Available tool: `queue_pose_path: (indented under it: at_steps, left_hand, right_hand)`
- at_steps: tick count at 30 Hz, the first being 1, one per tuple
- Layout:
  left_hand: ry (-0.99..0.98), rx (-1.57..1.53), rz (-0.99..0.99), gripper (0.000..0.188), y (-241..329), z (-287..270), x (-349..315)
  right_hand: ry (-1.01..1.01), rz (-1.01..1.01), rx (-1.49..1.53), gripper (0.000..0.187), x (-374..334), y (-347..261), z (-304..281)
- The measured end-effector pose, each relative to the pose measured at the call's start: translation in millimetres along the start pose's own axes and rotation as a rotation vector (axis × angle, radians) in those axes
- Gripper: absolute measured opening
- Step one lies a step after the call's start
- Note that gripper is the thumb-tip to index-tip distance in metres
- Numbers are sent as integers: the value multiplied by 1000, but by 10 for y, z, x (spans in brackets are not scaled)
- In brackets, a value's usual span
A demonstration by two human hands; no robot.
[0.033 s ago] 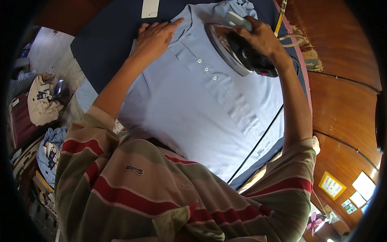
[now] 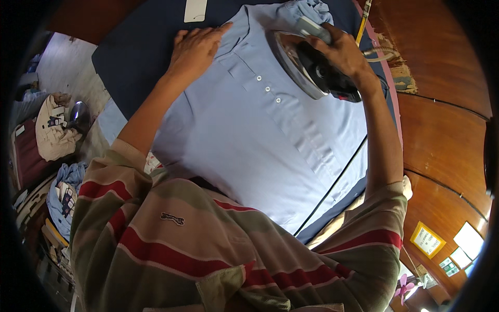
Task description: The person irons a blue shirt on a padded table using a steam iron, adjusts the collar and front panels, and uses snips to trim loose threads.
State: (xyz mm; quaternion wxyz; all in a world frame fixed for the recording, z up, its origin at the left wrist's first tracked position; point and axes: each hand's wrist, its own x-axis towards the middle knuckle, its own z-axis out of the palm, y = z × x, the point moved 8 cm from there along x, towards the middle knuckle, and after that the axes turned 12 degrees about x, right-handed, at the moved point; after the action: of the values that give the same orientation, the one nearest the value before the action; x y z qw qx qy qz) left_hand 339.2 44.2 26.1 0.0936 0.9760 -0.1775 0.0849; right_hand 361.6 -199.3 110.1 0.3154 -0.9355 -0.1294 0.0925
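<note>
A light blue short-placket shirt lies spread on a dark navy padded surface, its small white buttons in a row down the middle. My right hand is closed round the grey handle of a steam iron, which has a shiny soleplate rim and a black body. The iron rests on the shirt's upper right, beside the buttons. At the collar my left hand lies flat, fingers stretched over the cloth edge and the navy cover. Just beyond it is a white card tag.
A thin black cord crosses the shirt's lower right. A pale hose curves near the iron by a worn patch of the brown wood surface. On the left are a cream garment pile and folded blue garments with tags.
The iron and my right hand have slid slightly to the right. My left hand has barely shifted at the collar.
</note>
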Motion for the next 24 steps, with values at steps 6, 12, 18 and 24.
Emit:
queue_pose_path:
  at_steps: [6,12,18,24]
  left_hand:
    - [94,-45,-36,33,-215,-184,-354]
    - [139,-13,-23,31,-184,-265,-686]
    - [132,29,-77,28,-492,-445,-1229]
    - [53,8,-59,21,-312,-629,-1786]
  right_hand:
    - [25,188,99,51,-513,-10,-227]
    - [203,401,162,46,-1556,-27,-379]
    - [473,786,128,51,-3480,517,-535]
    - [621,937,-149,46,-5770,1528,-773]
